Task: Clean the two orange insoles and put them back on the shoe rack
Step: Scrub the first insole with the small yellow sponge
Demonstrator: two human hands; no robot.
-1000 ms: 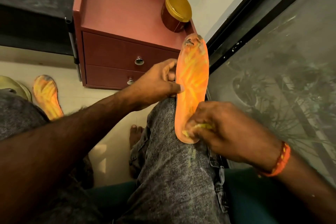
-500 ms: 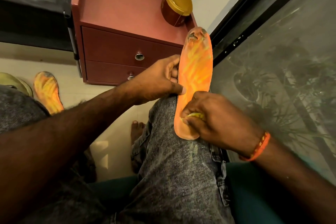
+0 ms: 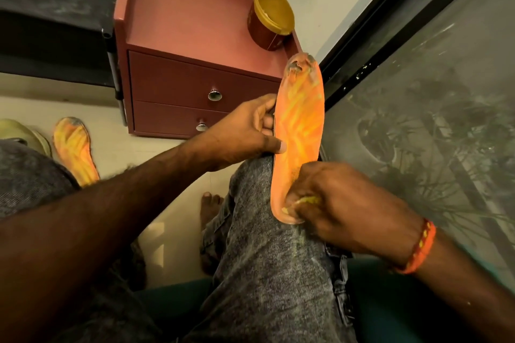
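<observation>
Two orange insoles are in view. One insole (image 3: 299, 131) stands lengthwise on the person's right knee (image 3: 278, 245), its worn, darkened toe end pointing up toward the red drawer unit (image 3: 181, 44). The left hand (image 3: 245, 133) pinches its left edge, thumb on the face and fingers behind. The right hand (image 3: 334, 206) is curled around a small yellow-green wad (image 3: 308, 200), pressing it against the heel end. The second insole (image 3: 75, 150) lies flat on the pale floor (image 3: 167, 170) at the left, just beside a yellowish sandal (image 3: 25, 131). A gold-lidded jar (image 3: 271, 19) sits on the drawer unit, and an orange band (image 3: 418, 248) circles the right wrist.
</observation>
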